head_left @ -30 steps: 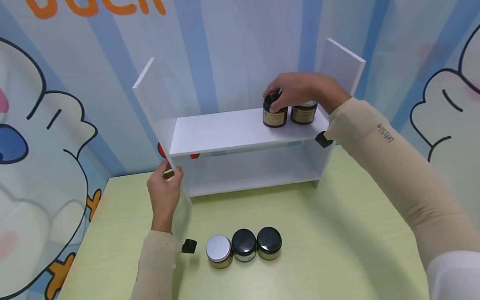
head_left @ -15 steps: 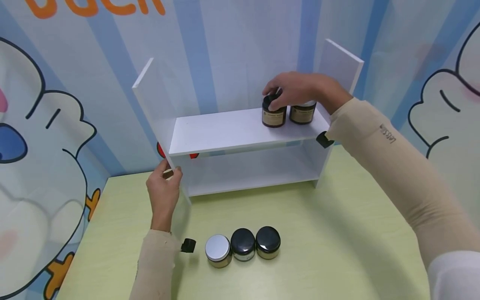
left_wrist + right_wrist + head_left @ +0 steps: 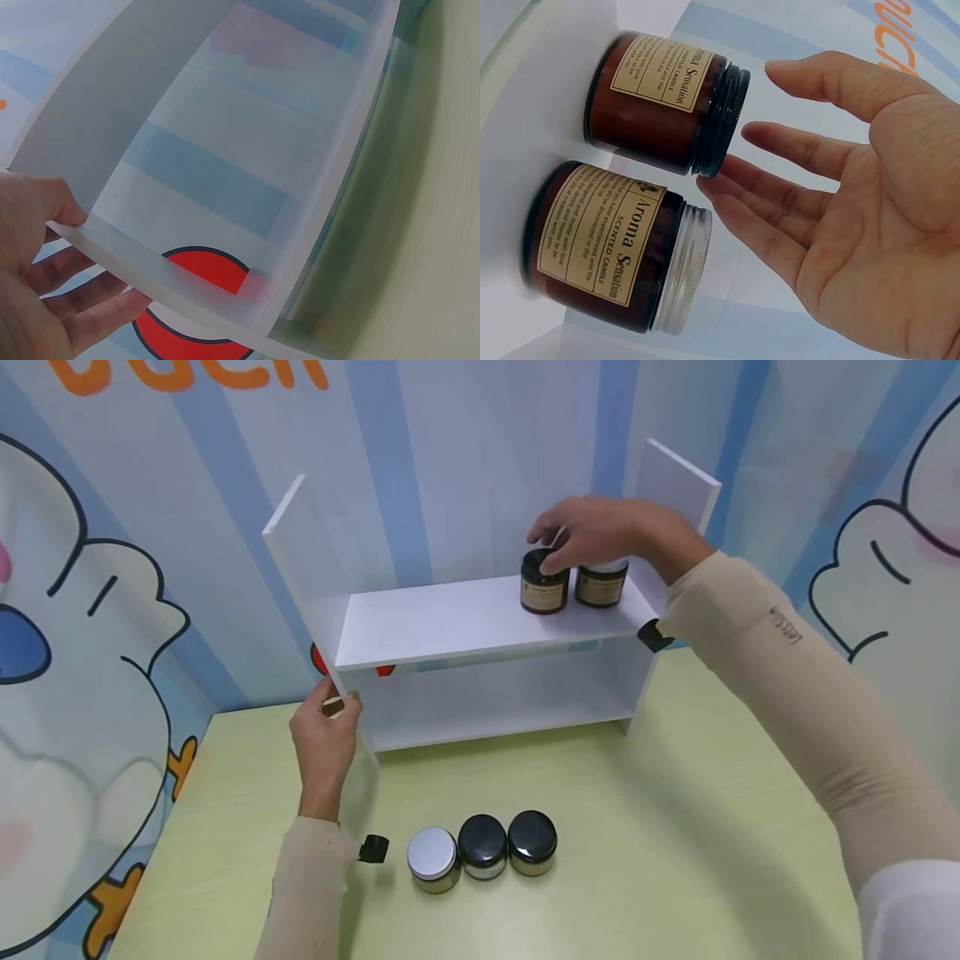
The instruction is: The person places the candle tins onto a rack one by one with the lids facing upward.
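Observation:
My left hand (image 3: 326, 752) pinches the front edge of the left side panel of a white two-tier shelf (image 3: 427, 618), thumb on one face and fingers on the other. On its upper board stand two brown glass scented candles, the black-lidded candle (image 3: 544, 597) left of the silver-lidded candle (image 3: 615, 247). Over the black lid hovers my right hand (image 3: 607, 531); in the right wrist view its fingers are spread and extended around the lid, with thumb and index finger apart from it. Both candles are upright, labels facing front.
Several more items line the table (image 3: 675, 827) in front: a silver-lidded jar (image 3: 433, 860), a black-lidded jar (image 3: 482, 846) and another black-lidded jar (image 3: 532, 842), side by side. A printed blue-striped backdrop (image 3: 465, 460) rises behind the shelf.
My right hand has loosened from the black-lidded candle, fingers lifting and spreading off the lid while the candle stays on the board. The left hand keeps its grip on the side panel.

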Motion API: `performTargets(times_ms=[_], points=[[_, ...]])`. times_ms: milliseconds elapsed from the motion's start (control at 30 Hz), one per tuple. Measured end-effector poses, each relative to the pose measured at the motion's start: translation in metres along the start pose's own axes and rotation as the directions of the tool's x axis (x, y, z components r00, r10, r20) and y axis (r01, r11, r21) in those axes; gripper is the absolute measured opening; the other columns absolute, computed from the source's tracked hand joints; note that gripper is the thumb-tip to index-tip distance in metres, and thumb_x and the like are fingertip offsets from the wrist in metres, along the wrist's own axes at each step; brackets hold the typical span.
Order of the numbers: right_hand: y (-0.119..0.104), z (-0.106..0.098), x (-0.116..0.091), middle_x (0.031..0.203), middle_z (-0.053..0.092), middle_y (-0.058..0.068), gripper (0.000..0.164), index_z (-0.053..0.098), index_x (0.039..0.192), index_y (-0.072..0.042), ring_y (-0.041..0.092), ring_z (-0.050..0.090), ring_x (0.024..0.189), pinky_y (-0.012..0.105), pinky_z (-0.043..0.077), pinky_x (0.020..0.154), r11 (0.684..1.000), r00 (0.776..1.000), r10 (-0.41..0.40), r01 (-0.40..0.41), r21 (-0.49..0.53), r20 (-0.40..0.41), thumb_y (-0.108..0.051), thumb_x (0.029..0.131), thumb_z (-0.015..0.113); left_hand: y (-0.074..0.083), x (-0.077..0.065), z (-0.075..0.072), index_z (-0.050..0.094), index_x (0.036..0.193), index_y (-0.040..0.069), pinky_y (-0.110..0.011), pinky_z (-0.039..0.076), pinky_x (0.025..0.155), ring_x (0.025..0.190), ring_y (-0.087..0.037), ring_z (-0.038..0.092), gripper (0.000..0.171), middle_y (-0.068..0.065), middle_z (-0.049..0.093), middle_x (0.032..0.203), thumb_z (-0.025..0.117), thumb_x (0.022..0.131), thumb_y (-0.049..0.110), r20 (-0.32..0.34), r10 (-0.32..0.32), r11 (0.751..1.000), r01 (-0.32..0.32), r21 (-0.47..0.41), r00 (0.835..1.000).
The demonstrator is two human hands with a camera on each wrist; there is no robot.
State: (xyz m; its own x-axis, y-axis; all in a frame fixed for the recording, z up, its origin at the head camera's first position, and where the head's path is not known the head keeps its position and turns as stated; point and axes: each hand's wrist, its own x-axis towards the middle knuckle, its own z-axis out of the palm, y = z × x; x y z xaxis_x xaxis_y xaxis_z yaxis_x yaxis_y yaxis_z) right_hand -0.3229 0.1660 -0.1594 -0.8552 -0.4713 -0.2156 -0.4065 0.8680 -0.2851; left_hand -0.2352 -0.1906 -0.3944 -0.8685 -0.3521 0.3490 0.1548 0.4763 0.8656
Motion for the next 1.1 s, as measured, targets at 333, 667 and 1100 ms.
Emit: performTargets(times_ms=[333,667,1100], points=[[0.004,-0.005,-0.006,0.153,0.045,0.018,0.059,0.04,0.154,-0.007,0.034,0.043,0.14,0.054,0.036,0.115,1.0,1.0,-0.004,0.004,0.018,-0.002,-0.025,0.102,0.058,0.001,0.001,0.001,0.063,0.139,0.01,-0.049,0.057,0.095,0.112,-0.033,0.065,0.042,-0.014,0.067,0.12,0.06,0.098,0.022,0.002,-0.003,1.0,0.003,0.002,1.0],[0.009,-0.002,-0.017,0.151,0.048,0.017,0.058,0.042,0.153,-0.006,0.034,0.047,0.137,0.055,0.039,0.114,0.999,0.999,-0.027,0.028,0.026,-0.037,-0.026,0.102,0.059,0.001,0.001,0.002,0.062,0.14,0.01,-0.05,0.057,0.095,0.112,-0.034,0.065,0.043,-0.014,0.067,0.119,0.06,0.098,0.022,0.004,0.001,1.0,-0.001,-0.003,1.0],[0.017,0.007,-0.036,0.151,0.048,0.017,0.056,0.045,0.152,-0.006,0.034,0.049,0.136,0.055,0.043,0.11,0.996,0.99,-0.081,0.084,0.024,-0.119,-0.027,0.101,0.059,-0.001,0.001,0.002,0.064,0.137,0.009,-0.05,0.057,0.094,0.111,-0.033,0.065,0.041,-0.013,0.067,0.119,0.059,0.098,0.022,0.007,-0.002,1.0,0.002,-0.009,1.0]])
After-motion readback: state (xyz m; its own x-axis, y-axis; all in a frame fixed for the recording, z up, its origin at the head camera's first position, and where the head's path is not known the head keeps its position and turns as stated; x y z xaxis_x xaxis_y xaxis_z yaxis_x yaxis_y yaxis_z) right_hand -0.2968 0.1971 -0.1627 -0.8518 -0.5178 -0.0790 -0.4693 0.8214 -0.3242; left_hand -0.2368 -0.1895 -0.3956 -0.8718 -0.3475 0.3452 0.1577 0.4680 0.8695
